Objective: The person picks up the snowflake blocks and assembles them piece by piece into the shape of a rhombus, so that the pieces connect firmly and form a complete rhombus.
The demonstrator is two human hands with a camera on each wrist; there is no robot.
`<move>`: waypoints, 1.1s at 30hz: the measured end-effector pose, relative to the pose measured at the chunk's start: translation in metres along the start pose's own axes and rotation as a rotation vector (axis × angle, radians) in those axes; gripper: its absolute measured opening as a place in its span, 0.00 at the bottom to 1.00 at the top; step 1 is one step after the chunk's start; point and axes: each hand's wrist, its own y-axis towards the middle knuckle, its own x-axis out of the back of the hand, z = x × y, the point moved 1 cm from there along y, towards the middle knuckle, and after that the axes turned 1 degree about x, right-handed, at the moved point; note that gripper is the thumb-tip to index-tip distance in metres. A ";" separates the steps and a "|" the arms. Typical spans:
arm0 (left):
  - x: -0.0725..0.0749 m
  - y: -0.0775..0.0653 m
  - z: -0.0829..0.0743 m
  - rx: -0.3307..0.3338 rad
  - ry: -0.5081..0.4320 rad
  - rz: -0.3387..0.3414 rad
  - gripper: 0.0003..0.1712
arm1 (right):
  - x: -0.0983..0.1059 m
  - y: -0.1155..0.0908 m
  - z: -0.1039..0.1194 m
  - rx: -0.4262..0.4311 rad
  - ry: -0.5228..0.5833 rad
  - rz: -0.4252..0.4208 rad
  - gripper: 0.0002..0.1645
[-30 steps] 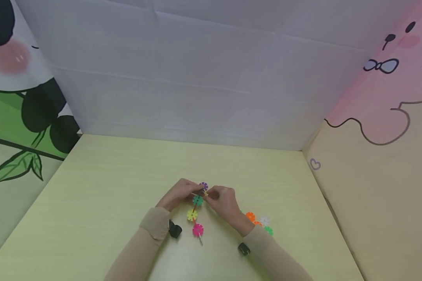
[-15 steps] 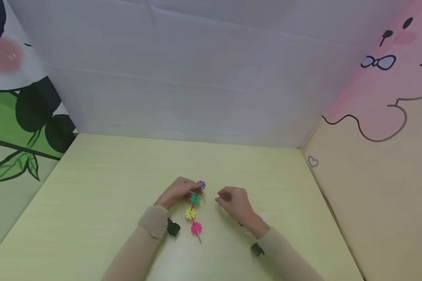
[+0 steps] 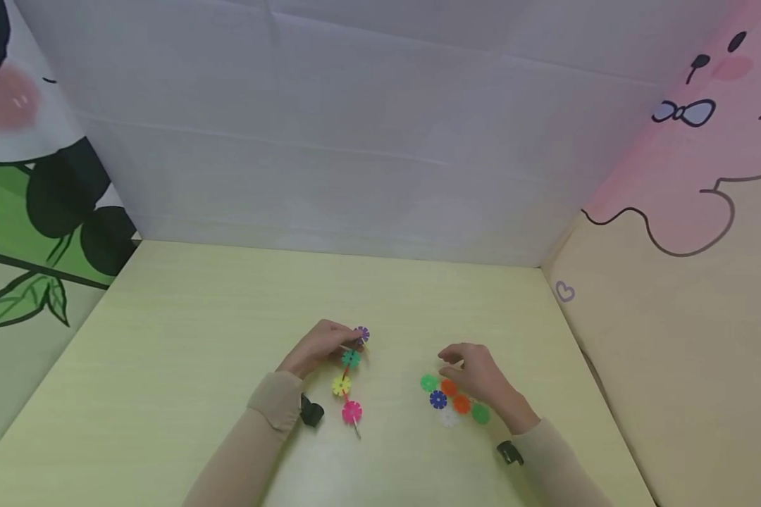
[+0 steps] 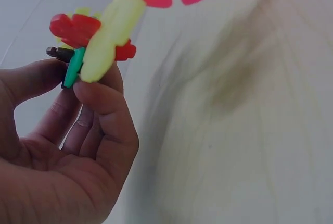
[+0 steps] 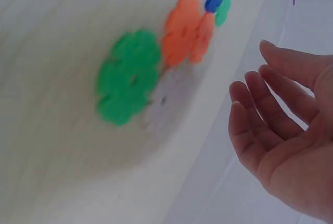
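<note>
My left hand pinches a chain of slotted plastic snowflake discs at its upper end, by a purple disc and a teal disc. From there the chain runs down through a yellow disc to a pink disc; other discs between them stand edge-on. In the left wrist view the thumb and finger grip around a green disc, with a red disc just above. My right hand holds nothing. Its fingers are loosely bent over the far side of several loose discs.
The loose discs lie flat and close together on the pale table: green, orange, blue and white among them. Printed panels flank the table, and a pale sheet stands behind.
My right hand has come away from the chain and moved right to the loose discs, its fingers spreading. My left hand keeps its pinch on the chain almost in place.
</note>
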 end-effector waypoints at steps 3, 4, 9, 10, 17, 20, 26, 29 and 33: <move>0.000 0.000 -0.001 -0.007 0.005 0.005 0.19 | 0.005 -0.007 -0.012 -0.047 -0.021 0.019 0.15; 0.000 0.000 -0.001 -0.010 0.009 0.005 0.19 | 0.007 -0.010 -0.016 -0.063 -0.035 0.021 0.15; 0.001 0.002 -0.002 -0.013 0.018 -0.007 0.18 | 0.012 -0.022 -0.039 -0.135 -0.094 0.052 0.19; 0.001 0.002 -0.002 -0.008 0.017 -0.008 0.18 | 0.013 -0.024 -0.043 -0.149 -0.099 0.058 0.19; -0.002 -0.003 -0.005 -0.003 0.007 -0.006 0.18 | 0.013 -0.034 -0.059 -0.141 -0.095 0.051 0.20; -0.002 -0.003 -0.005 0.000 -0.001 -0.005 0.19 | 0.012 -0.036 -0.061 -0.120 -0.087 0.043 0.19; -0.002 0.000 -0.004 0.002 -0.002 -0.005 0.20 | 0.010 -0.039 -0.062 -0.151 -0.060 0.023 0.17; -0.002 0.001 -0.004 -0.008 0.005 -0.007 0.20 | 0.009 -0.039 -0.064 -0.154 -0.046 0.018 0.15; -0.002 0.000 -0.003 -0.016 0.010 -0.008 0.21 | 0.007 -0.038 -0.065 -0.157 -0.031 0.030 0.14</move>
